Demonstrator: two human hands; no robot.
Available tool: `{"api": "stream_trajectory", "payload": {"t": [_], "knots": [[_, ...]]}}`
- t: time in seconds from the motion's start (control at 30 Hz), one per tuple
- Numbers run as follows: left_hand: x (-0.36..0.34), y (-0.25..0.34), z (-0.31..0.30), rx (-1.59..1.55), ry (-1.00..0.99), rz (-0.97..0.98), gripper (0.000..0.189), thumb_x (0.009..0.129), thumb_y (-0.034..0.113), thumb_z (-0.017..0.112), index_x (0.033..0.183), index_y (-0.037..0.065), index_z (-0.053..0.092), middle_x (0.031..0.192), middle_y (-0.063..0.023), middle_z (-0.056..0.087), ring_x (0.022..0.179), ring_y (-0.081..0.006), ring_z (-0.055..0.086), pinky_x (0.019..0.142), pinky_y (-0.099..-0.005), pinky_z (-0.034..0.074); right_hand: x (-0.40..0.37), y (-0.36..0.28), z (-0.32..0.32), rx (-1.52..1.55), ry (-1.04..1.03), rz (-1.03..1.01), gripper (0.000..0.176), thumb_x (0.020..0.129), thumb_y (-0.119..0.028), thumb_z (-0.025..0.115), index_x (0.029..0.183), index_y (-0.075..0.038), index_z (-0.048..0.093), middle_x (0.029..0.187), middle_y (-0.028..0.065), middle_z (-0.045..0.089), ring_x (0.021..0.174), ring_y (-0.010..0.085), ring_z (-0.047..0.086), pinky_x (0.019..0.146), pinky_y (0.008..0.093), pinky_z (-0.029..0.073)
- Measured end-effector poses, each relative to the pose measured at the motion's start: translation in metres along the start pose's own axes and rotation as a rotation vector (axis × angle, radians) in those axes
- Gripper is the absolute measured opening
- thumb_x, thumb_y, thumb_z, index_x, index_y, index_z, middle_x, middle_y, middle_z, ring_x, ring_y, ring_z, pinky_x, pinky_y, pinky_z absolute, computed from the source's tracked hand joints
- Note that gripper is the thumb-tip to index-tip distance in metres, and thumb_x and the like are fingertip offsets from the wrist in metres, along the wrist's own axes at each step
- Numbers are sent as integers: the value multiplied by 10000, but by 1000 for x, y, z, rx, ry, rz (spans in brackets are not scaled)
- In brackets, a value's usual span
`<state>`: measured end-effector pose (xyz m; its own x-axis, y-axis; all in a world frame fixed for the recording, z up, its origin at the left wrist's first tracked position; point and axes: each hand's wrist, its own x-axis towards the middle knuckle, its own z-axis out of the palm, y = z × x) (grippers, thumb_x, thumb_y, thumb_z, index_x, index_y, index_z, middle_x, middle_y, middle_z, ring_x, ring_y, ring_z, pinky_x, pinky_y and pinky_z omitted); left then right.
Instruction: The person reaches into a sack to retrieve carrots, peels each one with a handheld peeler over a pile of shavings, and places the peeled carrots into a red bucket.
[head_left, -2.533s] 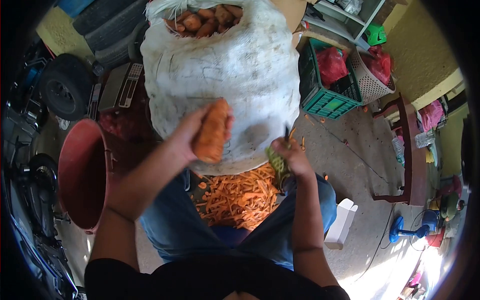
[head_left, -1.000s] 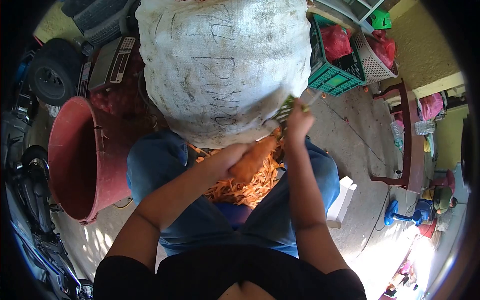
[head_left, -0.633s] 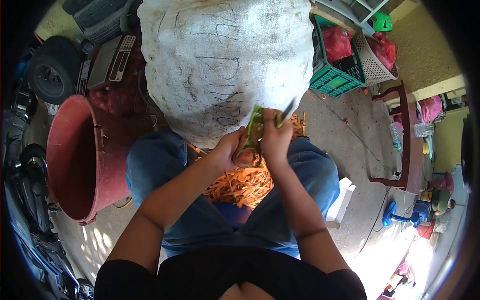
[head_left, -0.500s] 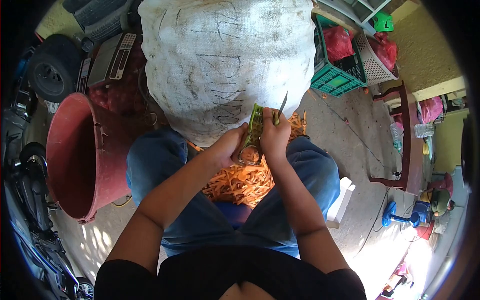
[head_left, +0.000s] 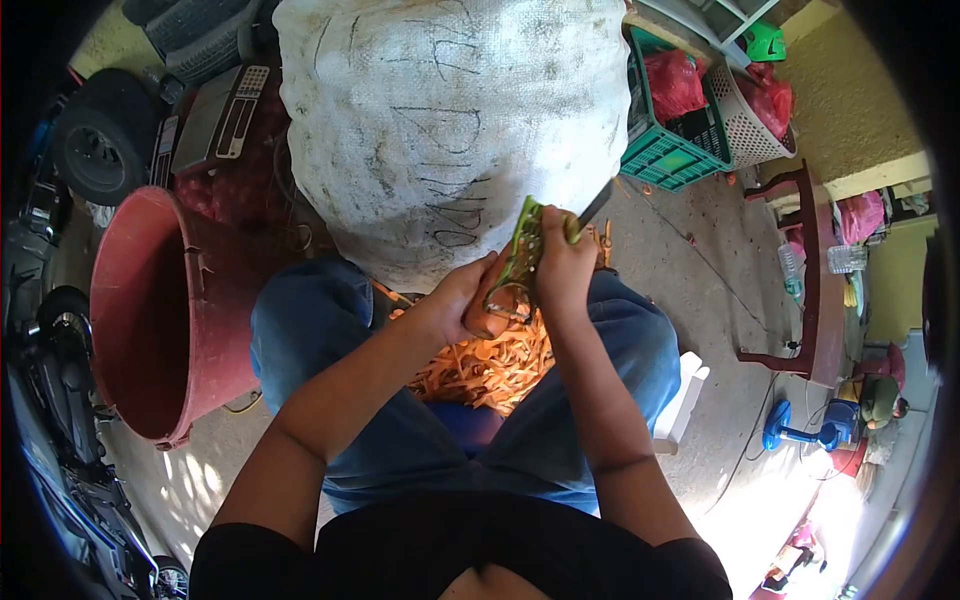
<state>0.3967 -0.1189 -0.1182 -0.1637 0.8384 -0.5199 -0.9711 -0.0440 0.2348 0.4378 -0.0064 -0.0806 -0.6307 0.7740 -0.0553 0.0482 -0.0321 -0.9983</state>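
Note:
My left hand (head_left: 460, 300) is wrapped round a carrot (head_left: 487, 322) that tilts up and away from me. My right hand (head_left: 564, 275) grips a green peeler (head_left: 520, 258) with a perforated body, lying along the carrot's right side. A knife (head_left: 597, 203) is also tucked in that hand, its dark blade pointing up and right. Below both hands, a heap of orange carrot peelings (head_left: 490, 370) lies between my knees. Part of the carrot is hidden by my left fingers and the peeler.
A bulging white woven sack (head_left: 440, 130) with handwriting stands right ahead. To the left is a big red tub (head_left: 195, 310); a weighing scale (head_left: 225, 120) sits behind it. A green crate (head_left: 680, 150) and white basket (head_left: 740, 110) stand at right, near a wooden furniture frame (head_left: 822, 270).
The peeler and my right hand have shifted slightly to the right. The carrot's near end shows more below the peeler, and the knife blade has tipped further right.

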Motion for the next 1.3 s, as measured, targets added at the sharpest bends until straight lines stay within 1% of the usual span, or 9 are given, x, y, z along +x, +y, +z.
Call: {"api": "stream_trajectory", "payload": {"t": [0.2,0.33,0.43,0.5,0.63,0.73,0.8,1.0,1.3], "knots": [[-3,-2,7,-1,110,32,304,890,300,282,920,69,476,722,-45,543,577,-159,524,494,-306,442,-11,2,7,-148,-45,-9,232,820,-185,508,736,25,560,596,32,528,530,83,452,502,218,371],[-3,-10,5,264,208,-79,322,891,319,293,814,73,485,611,-4,515,437,-136,456,367,-283,374,21,15,-7,-502,269,-317,256,805,-188,523,669,30,525,499,99,509,414,159,457,398,297,357],[-34,-13,39,317,141,-181,333,884,314,329,838,38,510,670,-30,531,508,-118,494,442,-267,418,72,35,-45,-653,527,-420,265,801,-188,526,637,19,511,504,110,520,400,172,471,375,312,352],[-37,-7,39,479,62,-170,376,882,337,332,1022,22,481,859,-96,561,691,-126,549,587,-283,461,75,19,-54,-303,562,-126,266,802,-185,522,628,15,509,506,98,521,415,151,464,392,291,354],[-23,0,18,186,39,-26,324,881,348,325,1058,105,446,913,-66,540,755,-150,543,638,-313,472,47,11,-29,-138,301,-152,256,813,-185,505,649,10,529,551,56,526,439,109,435,419,246,344],[-7,2,5,24,17,-13,356,889,337,286,1001,49,464,848,-90,562,661,-199,547,574,-364,478,7,-3,-3,132,-11,119,280,822,-250,517,740,12,567,571,32,525,464,69,439,425,224,359],[-9,4,8,21,-56,23,337,888,323,291,978,53,472,809,-86,563,648,-205,550,572,-361,480,-7,-5,7,31,-89,79,226,832,-187,491,755,17,550,602,5,508,514,58,431,471,206,357],[-10,0,14,-53,71,18,307,878,286,303,956,42,474,779,-86,554,636,-202,550,555,-336,475,-9,5,8,-162,-52,-125,246,820,-194,508,770,42,553,574,79,540,498,121,470,475,271,380],[-15,0,22,220,74,-104,422,886,388,214,905,34,443,718,-104,492,604,-182,511,520,-301,445,60,30,-25,-445,391,-241,247,815,-184,503,745,48,549,562,122,520,468,170,454,468,310,371]]}}
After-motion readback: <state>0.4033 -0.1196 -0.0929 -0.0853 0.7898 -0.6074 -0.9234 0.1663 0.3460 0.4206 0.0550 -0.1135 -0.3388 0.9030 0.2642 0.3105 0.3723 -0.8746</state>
